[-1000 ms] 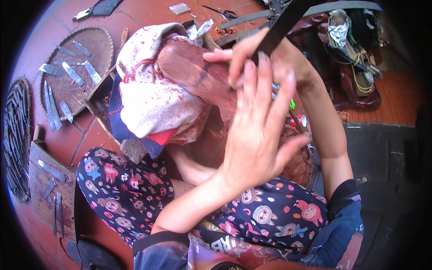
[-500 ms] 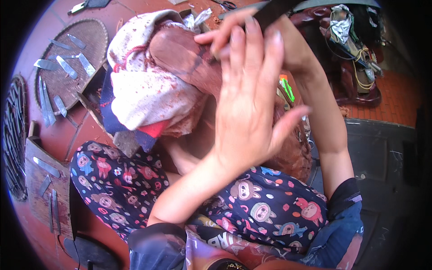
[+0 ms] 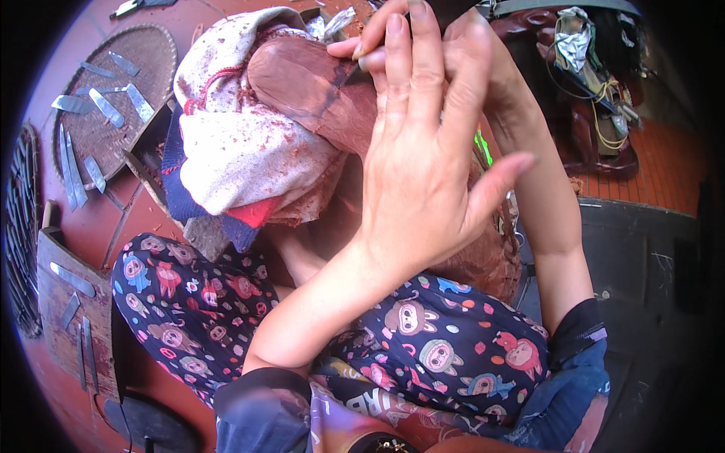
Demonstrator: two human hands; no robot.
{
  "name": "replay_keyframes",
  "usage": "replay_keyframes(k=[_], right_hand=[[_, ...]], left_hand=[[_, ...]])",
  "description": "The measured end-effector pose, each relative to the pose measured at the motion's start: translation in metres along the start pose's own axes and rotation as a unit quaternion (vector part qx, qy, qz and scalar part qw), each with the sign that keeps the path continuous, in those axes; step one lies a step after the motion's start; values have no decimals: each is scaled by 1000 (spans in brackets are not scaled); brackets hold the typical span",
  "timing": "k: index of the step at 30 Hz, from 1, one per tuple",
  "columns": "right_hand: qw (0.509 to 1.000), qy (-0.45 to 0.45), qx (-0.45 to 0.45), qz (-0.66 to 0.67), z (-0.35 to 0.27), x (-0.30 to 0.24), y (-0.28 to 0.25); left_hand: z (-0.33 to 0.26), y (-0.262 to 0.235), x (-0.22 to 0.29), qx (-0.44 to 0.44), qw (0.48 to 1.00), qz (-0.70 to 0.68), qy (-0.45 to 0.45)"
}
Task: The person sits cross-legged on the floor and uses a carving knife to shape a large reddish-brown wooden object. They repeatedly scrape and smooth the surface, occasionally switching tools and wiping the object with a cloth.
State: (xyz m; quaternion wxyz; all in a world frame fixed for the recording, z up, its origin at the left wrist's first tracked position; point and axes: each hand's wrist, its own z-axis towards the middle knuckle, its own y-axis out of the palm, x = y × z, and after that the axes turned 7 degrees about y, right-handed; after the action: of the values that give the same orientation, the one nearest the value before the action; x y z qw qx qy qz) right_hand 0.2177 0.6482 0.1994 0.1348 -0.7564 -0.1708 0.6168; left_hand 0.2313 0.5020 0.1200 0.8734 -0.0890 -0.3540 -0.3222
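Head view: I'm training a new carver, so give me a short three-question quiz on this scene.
1. True or false: the reddish wood piece lies on a shaving-strewn cloth.
2. Where do the loose metal blades lie? A) round woven tray B) on the cloth
3. Which hand has its fingers spread over the wood?

Key: 1 true; 2 A; 3 the left hand, while the right hand holds a dark tool handle.

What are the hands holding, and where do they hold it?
The right hand grips a dark carving tool by its handle, its blade on the reddish wood block. The left hand holds nothing; its fingertips steady the blade.
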Motion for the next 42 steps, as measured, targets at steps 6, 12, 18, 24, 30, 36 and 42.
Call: replay_keyframes(k=[6,12,18,24,30,36,42], right_hand=[[998,-21,-58,-21,3,6,-6],[996,-61,-66,20,1,25,-6],[997,-45,-42,47,2,22,-2],[998,-6,-40,49,7,14,-2],[999,-41,-31,16,14,11,-5],[991,27,2,134,-1,13,-4],[995,15,-44,93,-15,27,1]], left_hand=[[-11,2,4,-1,1000,-13,-11],[-19,3,12,-10,999,-37,-20],[-4,-2,0,-20,1000,8,-2],[8,-7,-10,-14,998,63,13],[0,-3,-2,-18,999,48,-3],[-11,-15,30,-119,989,-88,-14],[-40,-57,26,-92,995,-36,5]])
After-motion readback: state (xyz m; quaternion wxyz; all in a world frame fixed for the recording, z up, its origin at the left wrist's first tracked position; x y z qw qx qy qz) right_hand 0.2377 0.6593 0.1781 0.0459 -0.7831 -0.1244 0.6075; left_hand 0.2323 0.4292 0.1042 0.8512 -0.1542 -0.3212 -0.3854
